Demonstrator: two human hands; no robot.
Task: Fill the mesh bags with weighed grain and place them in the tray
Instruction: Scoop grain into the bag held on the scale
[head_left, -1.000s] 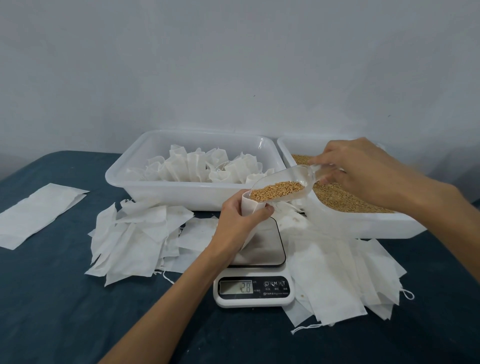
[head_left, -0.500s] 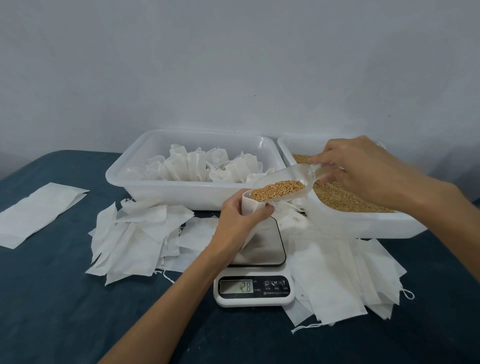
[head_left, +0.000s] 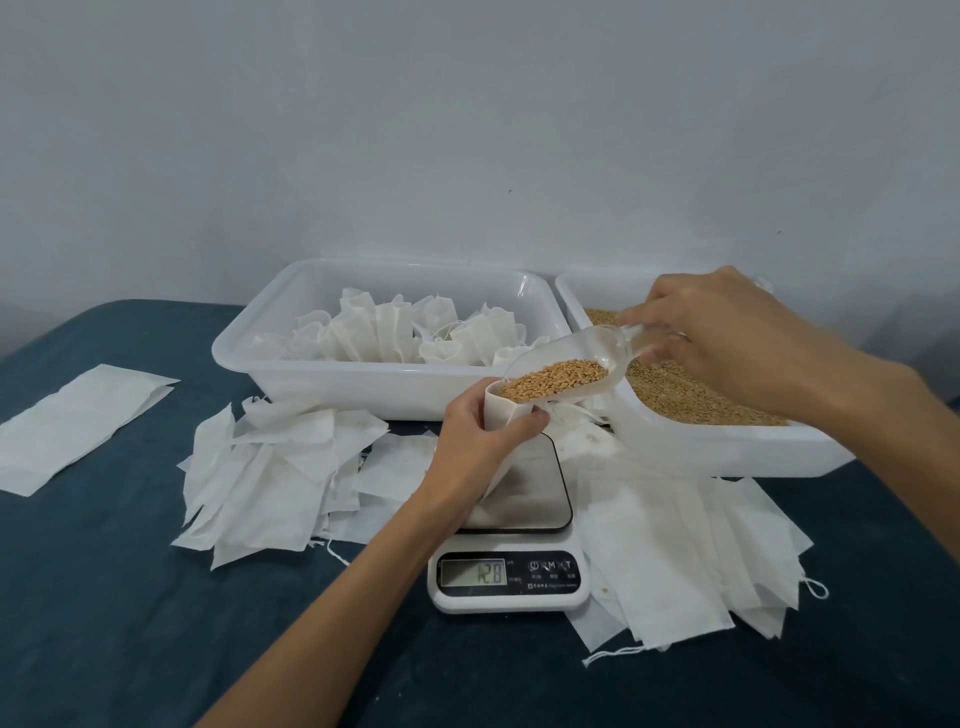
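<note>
A mesh bag (head_left: 501, 410) is gripped by the left hand (head_left: 480, 441) above the scale (head_left: 511, 540). A grain-filled clear scoop (head_left: 566, 366), pinched by the right hand (head_left: 727, 332), is tipped at its mouth. Filled bags (head_left: 395, 335) are held in the left tray (head_left: 291, 374); loose grain (head_left: 685, 389) is held in the right tray (head_left: 769, 452).

The scoop (head_left: 582, 358) is showing as clear, glossy plastic, and the grain (head_left: 553, 379) in it is looking dry, matt and golden-brown. The bag (head_left: 501, 413) is appearing as thin white fabric, soft and matt, as are the loose bags (head_left: 270, 467) lying creased on the cloth (head_left: 104, 623), which is reading as dark blue, matt and slightly napped. The two trays (head_left: 363, 387) are gleaming as smooth white plastic. The scale (head_left: 511, 577) is showing a shiny, mirror-like metal plate (head_left: 535, 493) over a glossy white plastic body. The wall (head_left: 467, 130) is looking matt and painted.
</note>
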